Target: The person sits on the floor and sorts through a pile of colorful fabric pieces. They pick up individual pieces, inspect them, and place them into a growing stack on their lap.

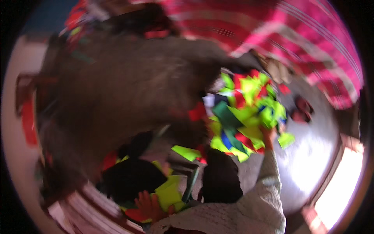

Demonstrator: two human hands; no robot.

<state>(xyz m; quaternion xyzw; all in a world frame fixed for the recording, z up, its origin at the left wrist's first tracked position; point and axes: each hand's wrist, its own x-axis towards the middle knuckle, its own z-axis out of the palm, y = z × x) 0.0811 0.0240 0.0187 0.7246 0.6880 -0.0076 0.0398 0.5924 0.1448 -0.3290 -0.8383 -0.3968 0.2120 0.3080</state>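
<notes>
A heap of fabric scraps (243, 113) in neon yellow, red, green and blue lies to the right of centre. My right hand (269, 134) reaches into its near right side; the fingers are hidden among the yellow pieces and blurred. At the lower left, my left hand (150, 204) rests with fingers spread on yellow-green cloth pieces (169, 191), beside a black piece (134, 177) that looks like cloth. A loose yellow scrap (186, 153) lies between the two areas, and another yellow scrap (286, 140) is just right of my right hand.
Pink checked cloth (311, 46) hangs along the far right. Pale shoes (278, 71) and dark red footwear (302, 109) stand on the grey floor (304, 156) past the heap. A bright opening (339, 187) is at the right. At the left edge is something red (28, 123), blurred.
</notes>
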